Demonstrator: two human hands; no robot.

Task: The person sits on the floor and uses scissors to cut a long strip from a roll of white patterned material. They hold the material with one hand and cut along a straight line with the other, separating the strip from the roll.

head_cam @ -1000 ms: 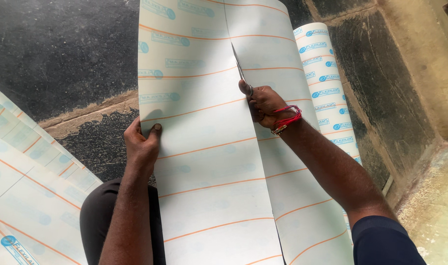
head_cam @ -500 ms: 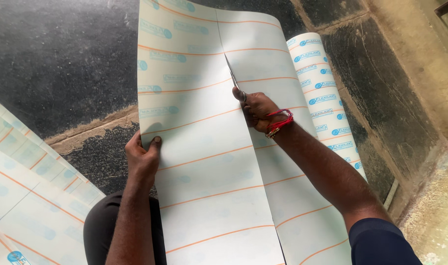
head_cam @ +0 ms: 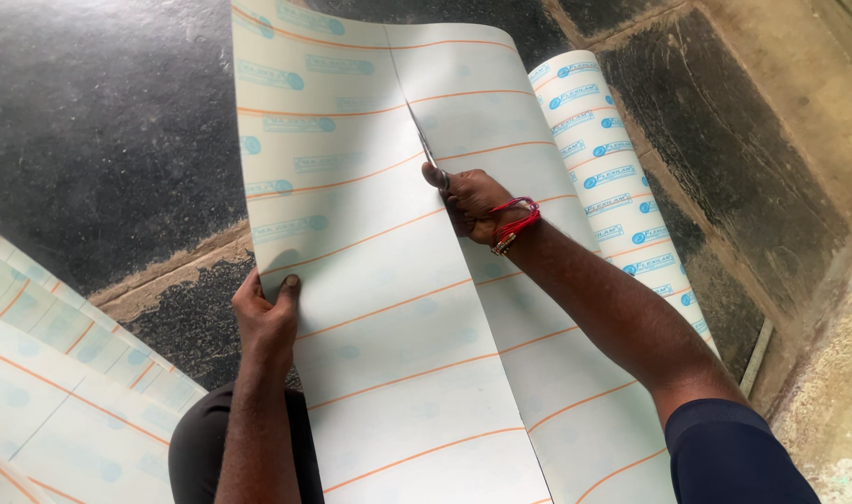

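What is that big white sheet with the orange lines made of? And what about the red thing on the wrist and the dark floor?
The big sheet looks like thin paper-backed laminate or stiff paper: smooth, matt, bending without creasing. The red band on the right hand seems to be wound thread or cord; it is too small to tell for sure. The dark floor looks like speckled polished stone or concrete.

Both forearms are bare. The right hand (head_cam: 471, 201) wears a red thread wristband (head_cam: 517, 219) with a small gold-coloured bead on the wrist. Nearer the shoulder than the wristband, a dark navy short sleeve (head_cam: 739, 457) covers the upper arm. The left hand (head_cam: 265, 313) has no jewellery; dark trousers (head_cam: 197, 453) lie beneath its forearm.
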